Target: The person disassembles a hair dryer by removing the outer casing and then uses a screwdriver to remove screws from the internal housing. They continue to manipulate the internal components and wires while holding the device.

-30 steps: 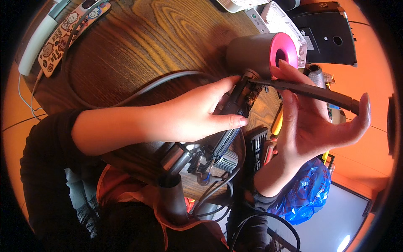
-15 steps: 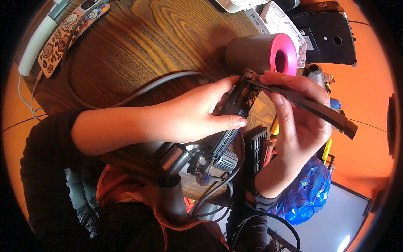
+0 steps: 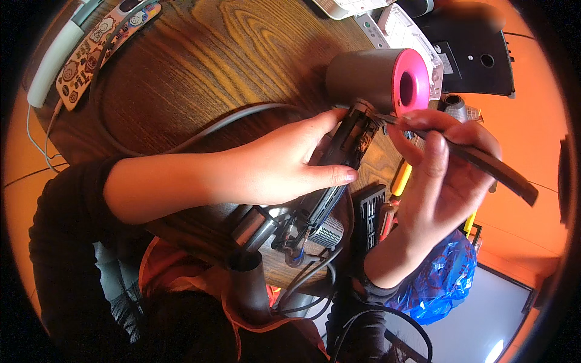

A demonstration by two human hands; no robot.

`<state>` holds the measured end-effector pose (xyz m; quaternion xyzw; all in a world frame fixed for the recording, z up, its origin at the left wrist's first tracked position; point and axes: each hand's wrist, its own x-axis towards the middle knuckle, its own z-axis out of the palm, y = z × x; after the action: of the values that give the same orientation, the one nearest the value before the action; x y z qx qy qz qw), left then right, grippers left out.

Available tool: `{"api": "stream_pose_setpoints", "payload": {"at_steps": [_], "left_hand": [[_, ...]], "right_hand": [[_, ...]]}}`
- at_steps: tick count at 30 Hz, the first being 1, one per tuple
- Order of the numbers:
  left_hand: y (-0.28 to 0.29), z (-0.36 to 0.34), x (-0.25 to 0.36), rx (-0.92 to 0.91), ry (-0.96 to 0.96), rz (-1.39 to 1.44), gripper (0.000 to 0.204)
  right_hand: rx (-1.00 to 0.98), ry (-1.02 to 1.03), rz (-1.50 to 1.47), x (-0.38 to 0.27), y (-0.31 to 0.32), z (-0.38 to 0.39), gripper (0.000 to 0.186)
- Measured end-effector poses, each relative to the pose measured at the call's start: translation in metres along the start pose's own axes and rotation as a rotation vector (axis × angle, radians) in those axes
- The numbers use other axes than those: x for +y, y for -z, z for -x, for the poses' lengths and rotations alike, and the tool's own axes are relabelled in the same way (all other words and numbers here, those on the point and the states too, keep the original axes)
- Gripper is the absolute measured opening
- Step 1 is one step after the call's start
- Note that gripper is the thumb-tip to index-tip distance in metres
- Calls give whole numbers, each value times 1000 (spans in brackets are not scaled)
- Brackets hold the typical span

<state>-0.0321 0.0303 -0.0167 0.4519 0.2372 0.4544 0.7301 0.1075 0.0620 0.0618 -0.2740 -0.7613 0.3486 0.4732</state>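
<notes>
My left hand [image 3: 284, 163] is closed round a long dark handle-like device [image 3: 324, 199], tilted, with an opened upper end showing copper-coloured inner parts; wires run from its lower end. My right hand [image 3: 448, 175] grips a long, flat, dark tool [image 3: 502, 172] between thumb and fingers. The tool's narrow tip reaches the device's upper end; whether it touches is too small to tell. Just beyond lies a grey cylindrical dryer head [image 3: 357, 78] with a pink ring. Below the device are a perforated metal cylinder [image 3: 327, 233] and a shiny metal sleeve [image 3: 254, 230].
The wooden table [image 3: 200, 60] holds a sticker-covered power strip [image 3: 91, 60], grey cable, white plastic parts [image 3: 402, 36], a black panel [image 3: 472, 60], yellow-handled tools [image 3: 400, 178] and a black slotted part [image 3: 369, 212]. A dark tube [image 3: 248, 290] and blue plastic bag [image 3: 442, 278] are nearer me.
My right fingers have closed further round the tool since a second ago, and that hand has shifted slightly right since half a second ago. My left hand and the device are nearly unmoved.
</notes>
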Motion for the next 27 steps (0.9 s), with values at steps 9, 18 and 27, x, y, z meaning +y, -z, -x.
{"api": "stream_pose_setpoints", "payload": {"at_steps": [9,18,27], "left_hand": [[2,0,6,47,44,-198,52],[6,-3,2,396,-136,-582,33],[3,4,18,442,-713,-845,24]], "right_hand": [[2,-96,-360,0,17,-6,14],[-3,-217,-431,1,19,-4,15],[-53,-282,-402,-3,13,-3,16]]}}
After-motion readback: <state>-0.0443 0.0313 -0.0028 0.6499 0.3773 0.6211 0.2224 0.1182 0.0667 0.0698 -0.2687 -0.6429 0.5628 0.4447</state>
